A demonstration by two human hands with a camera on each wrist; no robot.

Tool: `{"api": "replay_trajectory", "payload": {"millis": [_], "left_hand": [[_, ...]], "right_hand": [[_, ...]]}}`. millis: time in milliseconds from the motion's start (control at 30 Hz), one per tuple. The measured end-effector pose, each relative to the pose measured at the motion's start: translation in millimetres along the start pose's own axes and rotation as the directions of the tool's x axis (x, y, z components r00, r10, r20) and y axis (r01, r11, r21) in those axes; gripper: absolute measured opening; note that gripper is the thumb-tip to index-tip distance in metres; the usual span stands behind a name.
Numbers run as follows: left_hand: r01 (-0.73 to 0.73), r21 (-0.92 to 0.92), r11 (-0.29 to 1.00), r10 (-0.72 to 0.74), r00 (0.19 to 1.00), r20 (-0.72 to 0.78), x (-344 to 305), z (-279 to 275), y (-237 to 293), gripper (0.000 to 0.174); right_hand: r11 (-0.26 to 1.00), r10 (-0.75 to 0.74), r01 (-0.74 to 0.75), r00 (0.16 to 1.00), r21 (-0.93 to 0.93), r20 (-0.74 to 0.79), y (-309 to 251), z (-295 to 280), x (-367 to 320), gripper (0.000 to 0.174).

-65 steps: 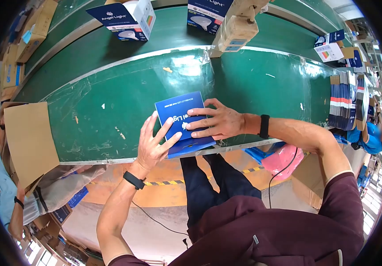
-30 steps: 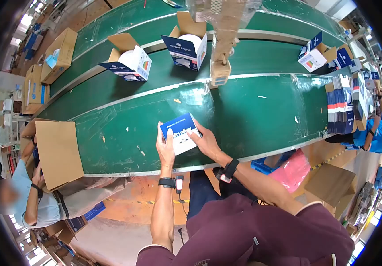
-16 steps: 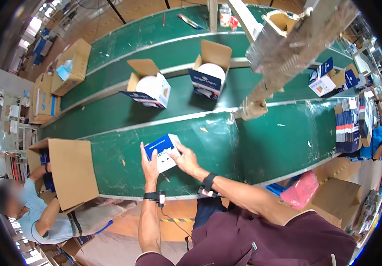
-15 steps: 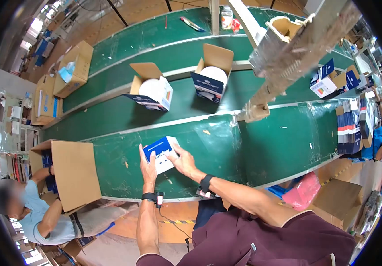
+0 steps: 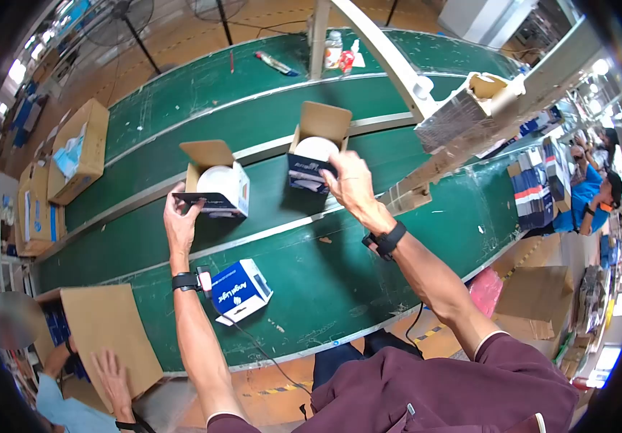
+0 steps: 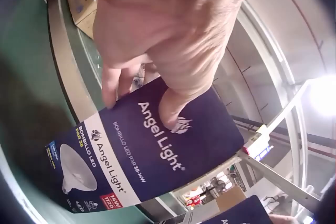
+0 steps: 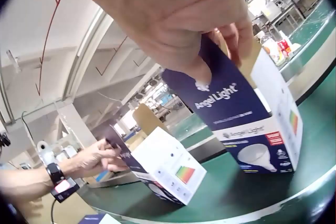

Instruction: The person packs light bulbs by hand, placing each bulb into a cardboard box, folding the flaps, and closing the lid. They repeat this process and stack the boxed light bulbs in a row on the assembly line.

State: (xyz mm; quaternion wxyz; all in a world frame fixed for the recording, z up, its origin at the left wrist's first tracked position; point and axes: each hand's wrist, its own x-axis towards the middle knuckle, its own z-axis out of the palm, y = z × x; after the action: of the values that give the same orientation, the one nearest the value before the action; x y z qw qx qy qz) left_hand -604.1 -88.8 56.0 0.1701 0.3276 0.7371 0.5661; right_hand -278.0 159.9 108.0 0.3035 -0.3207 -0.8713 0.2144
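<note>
Two open bulb boxes stand on the green belt, each with a round white bulb inside and its brown flap raised. My left hand [image 5: 179,225] pinches the dark blue front flap of the left box [image 5: 235,191]; in the left wrist view the thumb of the left hand [image 6: 173,35] lies on the printed flap [image 6: 157,134]. My right hand [image 5: 354,186] pinches the front flap of the right box [image 5: 307,175], and the right wrist view shows the thumb of that hand [image 7: 173,29] over its logo. A closed blue and white box [image 5: 240,290] lies on the nearer green surface.
A large brown carton [image 5: 112,335] stands at the left edge, with another person's hand [image 5: 112,375] on it. Flattened boxes [image 5: 531,195] are stacked at the right. A taped post [image 5: 441,162] slants across the right side. Brown cartons [image 5: 80,151] sit at the far left.
Both hands have let go of the closed box, which now lies on the nearer surface. They have moved forward and apart, each taking hold of an open box's front flap. The head view has shifted.
</note>
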Motion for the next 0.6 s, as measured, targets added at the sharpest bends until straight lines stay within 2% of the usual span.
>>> {"api": "replay_trajectory", "payload": {"millis": [33,67,100,133,167,233,267,300,333,367,433,467,533,567,600], "left_hand": [[-0.030,0.017,0.999,0.030,1.000,0.005,2.7,5.2,8.2,0.057],[0.087,-0.013,0.996,-0.086,0.995,0.057,4.2,7.1,16.3,0.050],[0.205,-0.034,0.978,-0.200,0.974,0.111,5.6,10.0,23.7,0.044],[0.080,-0.081,0.993,-0.068,0.986,0.150,4.7,17.3,18.9,0.034],[0.066,0.048,0.997,-0.075,0.975,0.208,0.6,22.3,33.1,0.026],[0.134,0.029,0.991,-0.137,0.976,0.169,-5.9,38.3,29.0,0.047],[0.154,0.020,0.988,-0.155,0.977,0.149,-9.4,47.0,25.4,0.062],[0.128,-0.006,0.992,-0.126,0.981,0.150,-13.9,52.8,28.6,0.066],[0.103,-0.033,0.994,-0.096,0.984,0.152,-18.6,58.6,31.7,0.071],[0.062,-0.041,0.997,-0.057,0.993,0.104,-22.1,62.6,20.1,0.073],[-0.022,-0.045,0.999,0.022,1.000,0.007,-29.4,69.7,-2.8,0.076],[0.112,-0.056,0.992,-0.112,0.994,-0.001,-51.3,75.3,53.4,0.071],[0.114,-0.017,0.993,-0.114,0.993,-0.038,-81.5,90.2,87.8,0.062],[0.139,-0.047,0.989,-0.141,0.989,-0.046,-103.0,101.3,109.6,0.064],[0.011,0.025,1.000,-0.009,0.998,-0.057,-123.8,111.0,102.8,0.058]], "right_hand": [[0.998,0.026,-0.032,0.995,0.056,0.099,12.6,4.9,-1.4,0.027],[0.989,-0.070,0.067,0.997,0.129,0.022,10.7,3.6,-1.2,0.015],[0.997,-0.020,0.004,0.981,0.080,0.194,12.6,-6.9,-7.7,0.021],[0.999,-0.038,0.033,0.964,0.023,0.262,6.7,-15.6,-13.3,0.022],[0.998,-0.044,0.059,0.943,-0.034,0.331,2.7,-22.3,-22.9,0.022],[0.955,-0.275,0.292,0.936,-0.048,0.219,8.9,-29.7,-52.5,0.020],[0.954,-0.275,0.296,0.925,-0.040,0.263,5.7,-45.9,-65.8,0.022],[0.994,-0.109,0.094,0.906,0.057,0.408,-14.0,-76.0,-76.0,0.025],[0.971,-0.239,0.225,0.933,0.085,0.268,-4.8,-82.9,-96.9,0.025],[0.947,-0.319,0.299,0.914,0.115,0.250,7.0,-94.9,-116.1,0.028],[0.960,-0.277,0.273,0.872,0.068,0.404,10.2,-133.7,-147.6,0.035],[0.972,-0.225,0.234,0.872,0.033,0.434,16.2,-153.0,-164.1,0.038],[0.985,-0.144,0.174,0.858,-0.015,0.494,33.1,-196.4,-197.7,0.045],[0.976,-0.180,0.214,0.883,-0.030,0.434,50.0,-216.3,-213.5,0.052],[0.969,-0.192,0.239,0.895,-0.069,0.403,70.5,-232.4,-227.2,0.052]]}}
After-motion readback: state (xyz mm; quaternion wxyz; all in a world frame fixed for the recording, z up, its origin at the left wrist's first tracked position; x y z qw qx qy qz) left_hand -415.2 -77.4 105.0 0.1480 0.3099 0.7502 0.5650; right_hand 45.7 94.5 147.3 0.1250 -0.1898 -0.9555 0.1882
